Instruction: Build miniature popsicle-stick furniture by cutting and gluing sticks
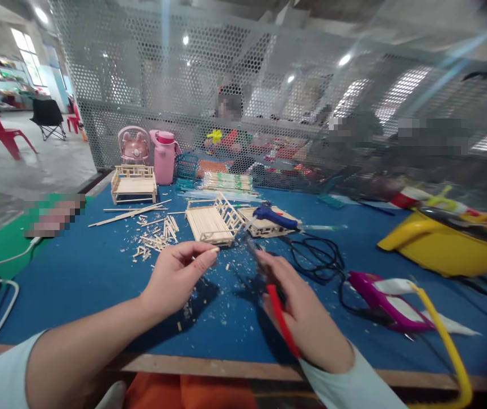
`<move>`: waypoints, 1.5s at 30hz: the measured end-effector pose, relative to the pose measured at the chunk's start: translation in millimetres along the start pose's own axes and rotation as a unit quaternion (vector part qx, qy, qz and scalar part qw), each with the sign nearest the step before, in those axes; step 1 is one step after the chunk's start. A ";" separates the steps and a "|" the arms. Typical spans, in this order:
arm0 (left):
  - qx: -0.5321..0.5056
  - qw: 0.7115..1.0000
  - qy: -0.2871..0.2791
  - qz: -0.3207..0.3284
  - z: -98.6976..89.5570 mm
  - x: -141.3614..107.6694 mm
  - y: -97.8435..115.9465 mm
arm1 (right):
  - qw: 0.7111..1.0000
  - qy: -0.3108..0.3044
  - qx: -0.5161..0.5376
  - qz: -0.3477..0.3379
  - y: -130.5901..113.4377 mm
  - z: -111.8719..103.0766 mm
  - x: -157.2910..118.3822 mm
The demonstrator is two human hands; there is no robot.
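Note:
My left hand [177,278] is closed in a pinch, with the pale tip of a small wooden stick piece [215,250] showing at thumb and forefinger. My right hand [307,312] grips red-handled pliers [281,321], whose blurred jaws point away from me, apart from the stick. Just beyond the hands is a small stick-built bed frame [213,223] with a slatted railing. To its right a blue glue gun [275,216] rests on another stick-built piece [260,226]. Cut stick bits [156,238] lie in a heap beyond my left hand.
A similar stick-built bench [134,186] stands at the back left, near a pink bottle [164,159]. A yellow container [443,244] and a purple-and-white tool [390,304] occupy the right. Black cable [322,255] coils between them and the glue gun. Perforated mesh [141,74] borders the far edge; people sit behind.

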State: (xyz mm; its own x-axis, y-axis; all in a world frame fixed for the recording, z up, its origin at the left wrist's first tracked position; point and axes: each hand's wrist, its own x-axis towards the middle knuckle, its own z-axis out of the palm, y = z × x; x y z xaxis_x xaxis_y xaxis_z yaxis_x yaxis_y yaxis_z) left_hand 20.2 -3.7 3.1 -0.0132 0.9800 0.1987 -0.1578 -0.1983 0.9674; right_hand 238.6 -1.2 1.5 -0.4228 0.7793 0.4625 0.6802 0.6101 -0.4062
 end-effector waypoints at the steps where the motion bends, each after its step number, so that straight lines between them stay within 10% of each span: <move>1: 0.003 1.000 0.005 0.006 -0.6 0.8 0.4 | 1.000 -0.006 0.006 -0.028 -6.3 7.7 8.2; 13: -0.007 0.998 0.028 0.062 -3.6 6.7 -2.4 | 0.988 -0.038 0.028 -0.150 -17.7 24.7 50.8; 45: 0.030 0.995 -0.025 0.087 0.8 -2.4 3.9 | 0.975 0.011 0.104 -0.196 -15.4 41.3 39.1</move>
State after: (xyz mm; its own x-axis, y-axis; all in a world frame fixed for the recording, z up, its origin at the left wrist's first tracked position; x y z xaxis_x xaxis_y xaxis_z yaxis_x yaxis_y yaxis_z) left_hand 20.4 -6.9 6.6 0.0151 0.9288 0.3703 -0.0981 -0.3672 0.9250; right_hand 186.8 25.8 -6.7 -0.6113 0.4781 0.6307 0.3312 0.8783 -0.3448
